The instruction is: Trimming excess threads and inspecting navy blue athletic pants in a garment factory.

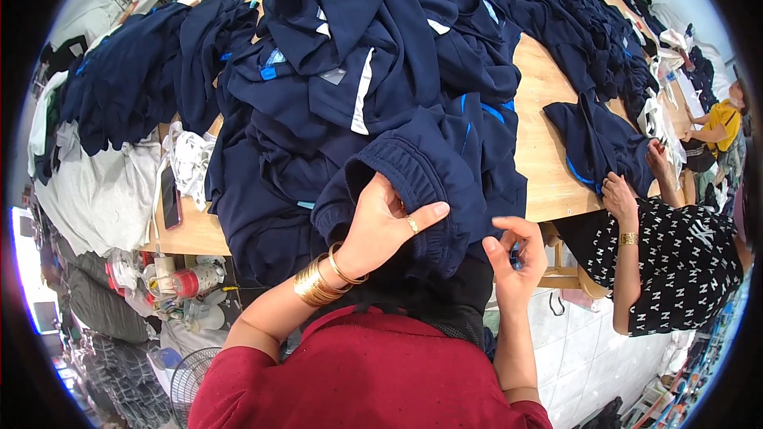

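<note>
A pair of navy trousers [453,183] with a gathered elastic waistband lies at the table's near edge. My left hand [377,226] grips that waistband, fingers inside the opening and thumb over the outside. My right hand [517,262] is raised just right of the trousers, apart from the cloth, with its fingers curled. A small dark and blue object shows between those fingers, mostly hidden, and its kind cannot be made out. Beyond my hands rises a large heap of navy garments [350,48] with white and bright blue trim.
More navy garments [135,71] lie at the left, near white cords [191,159] and a phone [171,199]. On the right, a co-worker in a patterned black shirt [683,270] handles a navy garment [596,143] on the wooden table [548,183]. A fan [195,373] stands at lower left.
</note>
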### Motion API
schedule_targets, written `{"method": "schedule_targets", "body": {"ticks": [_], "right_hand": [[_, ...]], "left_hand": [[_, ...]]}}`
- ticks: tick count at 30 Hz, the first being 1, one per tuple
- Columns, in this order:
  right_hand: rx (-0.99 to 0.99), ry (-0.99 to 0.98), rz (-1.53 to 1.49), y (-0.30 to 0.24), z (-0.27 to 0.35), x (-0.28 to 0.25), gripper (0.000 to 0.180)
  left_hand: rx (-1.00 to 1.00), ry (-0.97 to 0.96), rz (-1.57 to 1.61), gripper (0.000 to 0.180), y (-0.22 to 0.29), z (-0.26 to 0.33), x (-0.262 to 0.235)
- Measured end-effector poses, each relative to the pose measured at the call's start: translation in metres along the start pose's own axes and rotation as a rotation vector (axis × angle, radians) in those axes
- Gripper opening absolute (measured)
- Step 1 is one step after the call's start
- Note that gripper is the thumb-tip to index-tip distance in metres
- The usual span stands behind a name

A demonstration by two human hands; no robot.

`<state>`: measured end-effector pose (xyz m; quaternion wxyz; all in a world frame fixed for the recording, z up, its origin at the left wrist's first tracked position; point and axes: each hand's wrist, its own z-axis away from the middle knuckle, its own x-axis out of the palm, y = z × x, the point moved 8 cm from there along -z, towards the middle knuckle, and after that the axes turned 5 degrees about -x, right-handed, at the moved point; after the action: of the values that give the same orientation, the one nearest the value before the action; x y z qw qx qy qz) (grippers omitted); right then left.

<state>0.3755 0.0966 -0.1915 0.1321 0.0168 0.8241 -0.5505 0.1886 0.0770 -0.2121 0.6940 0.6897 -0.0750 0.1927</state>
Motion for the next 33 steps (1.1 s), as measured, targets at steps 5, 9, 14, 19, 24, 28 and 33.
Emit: {"method": "schedule_targets", "body": {"ticks": [5, 9, 14, 19, 24, 28, 33], "right_hand": [[-0.263, -0.101, 0.219, -0.019, -0.006, 0.023, 0.035], [-0.239, -0.132, 0.211, -0.016, -0.005, 0.023, 0.03], [-0.227, -0.212, 0.227, -0.009, 0.004, 0.015, 0.029], [-0.143, -0.215, 0.267, -0.001, 0.012, 0.005, 0.028], [-0.121, -0.246, 0.273, 0.01, 0.018, -0.002, 0.026], [-0.1, -0.249, 0.3, 0.014, 0.022, -0.007, 0.022], [-0.038, -0.278, 0.307, 0.018, 0.03, -0.011, 0.015]], "left_hand": [[-0.108, -0.06, 0.031, 0.062, -0.01, 0.008, 0.01], [-0.091, -0.074, 0.052, 0.061, -0.008, 0.006, 0.007], [-0.162, 0.098, 0.386, 0.029, 0.007, -0.01, -0.028], [-0.152, 0.085, 0.45, 0.026, 0.011, -0.011, -0.035], [-0.105, 0.05, 0.476, 0.03, 0.017, -0.015, -0.042], [-0.124, 0.081, 0.488, 0.033, 0.018, -0.015, -0.05], [-0.074, 0.025, 0.568, 0.037, 0.018, -0.016, -0.055]]}}
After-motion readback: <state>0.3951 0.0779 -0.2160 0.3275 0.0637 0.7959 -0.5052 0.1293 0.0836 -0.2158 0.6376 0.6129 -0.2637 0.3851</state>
